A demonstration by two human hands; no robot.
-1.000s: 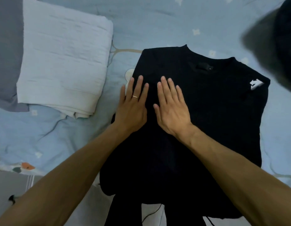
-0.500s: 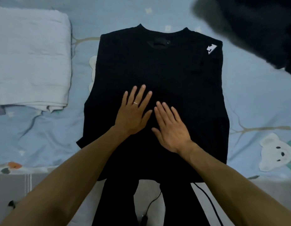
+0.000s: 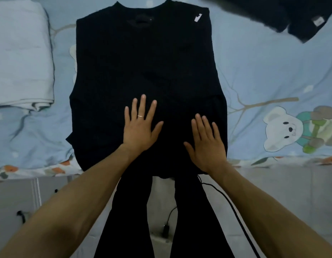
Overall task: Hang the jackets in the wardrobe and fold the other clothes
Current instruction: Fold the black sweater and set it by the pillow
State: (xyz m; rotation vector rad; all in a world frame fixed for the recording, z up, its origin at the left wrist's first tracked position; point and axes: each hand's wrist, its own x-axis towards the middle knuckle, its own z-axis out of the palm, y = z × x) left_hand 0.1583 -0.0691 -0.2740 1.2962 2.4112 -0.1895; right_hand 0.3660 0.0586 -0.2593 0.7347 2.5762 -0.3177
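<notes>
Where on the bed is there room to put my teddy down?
Bare sheet lies between the black sweater and the printed bear. It is crowded left, between the sweater and the folded white blanket.

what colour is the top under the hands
Black top, with a small white tag near one shoulder; head view.

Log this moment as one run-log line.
step: smoothing | item: black sweater flat on bed sheet | left hand flat on it | right hand flat on it | fold: not begun

Bed [image 3: 263, 75], blue bear-print sheet: black sweater [image 3: 142, 71], folded white blanket [image 3: 20, 53], dark garment [image 3: 273, 12].
</notes>
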